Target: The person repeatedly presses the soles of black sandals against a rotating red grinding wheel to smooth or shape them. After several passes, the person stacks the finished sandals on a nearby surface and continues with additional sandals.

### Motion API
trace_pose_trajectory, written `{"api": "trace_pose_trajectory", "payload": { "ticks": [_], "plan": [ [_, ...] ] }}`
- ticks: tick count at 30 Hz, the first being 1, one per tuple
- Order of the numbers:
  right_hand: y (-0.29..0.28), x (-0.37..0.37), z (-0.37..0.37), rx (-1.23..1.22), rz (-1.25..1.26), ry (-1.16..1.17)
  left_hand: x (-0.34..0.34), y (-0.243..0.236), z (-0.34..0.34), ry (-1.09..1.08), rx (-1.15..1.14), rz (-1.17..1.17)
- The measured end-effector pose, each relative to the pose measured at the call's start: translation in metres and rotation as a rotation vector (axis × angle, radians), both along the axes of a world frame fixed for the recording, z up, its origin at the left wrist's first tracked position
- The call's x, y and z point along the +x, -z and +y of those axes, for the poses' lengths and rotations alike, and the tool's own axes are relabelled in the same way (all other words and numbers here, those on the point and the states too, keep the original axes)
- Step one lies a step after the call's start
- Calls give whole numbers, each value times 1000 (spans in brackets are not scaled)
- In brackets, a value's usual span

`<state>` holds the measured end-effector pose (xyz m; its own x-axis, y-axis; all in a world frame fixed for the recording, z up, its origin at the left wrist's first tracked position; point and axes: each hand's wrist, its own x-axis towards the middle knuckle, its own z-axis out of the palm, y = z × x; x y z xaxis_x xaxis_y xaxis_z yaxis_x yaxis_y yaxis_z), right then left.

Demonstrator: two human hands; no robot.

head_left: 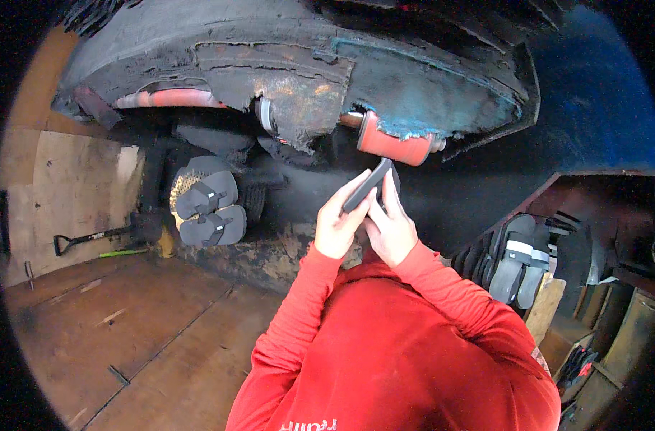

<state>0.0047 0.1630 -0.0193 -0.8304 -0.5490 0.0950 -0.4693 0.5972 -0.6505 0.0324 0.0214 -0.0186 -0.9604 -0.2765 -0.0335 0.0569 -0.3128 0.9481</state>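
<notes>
Both my hands grip a dark, flat sandal sole (367,188), held on edge. My left hand (335,224) is closed around its left side. Fingers of my right hand (393,233) are closed on the right side, close to the left fingertips. The sole's far end meets the lower side of a red-orange sanding roller (403,146), or sits just below it; contact is hard to tell. A torn, dust-covered hood (428,82) overhangs the roller and hides its top. Part of the sole is covered by my fingers.
Strap sandals (212,201) lie in a woven basket at left. More sandals (518,258) stand stacked at right beside a wooden board (545,309). A second red roller (171,98) runs under the hood's left. A black-handled tool (90,238) lies near the plywood wall.
</notes>
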Motion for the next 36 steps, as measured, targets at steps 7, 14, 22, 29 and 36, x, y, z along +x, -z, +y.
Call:
{"api": "trace_pose_trajectory", "payload": {
  "ticks": [7, 14, 22, 29, 36],
  "plan": [
    [1, 11, -18, -90, 177, -25, 7, -30, -25, 8, -410, -57],
    [22, 13, -25, -231, 56, -14, -10, -25, -27, -11, -465, -82],
    [19, -16, -8, -110, -68, -71, -22, -28, -1, -68, -457, -191],
    [-78, 23, -35, -347, 471, -373, 78, -127, -113, -452, -936, -207],
    [-170, 24, -19, -429, 720, -204, 141, -279, -175, -1130, -363, 494]
  ]
}}
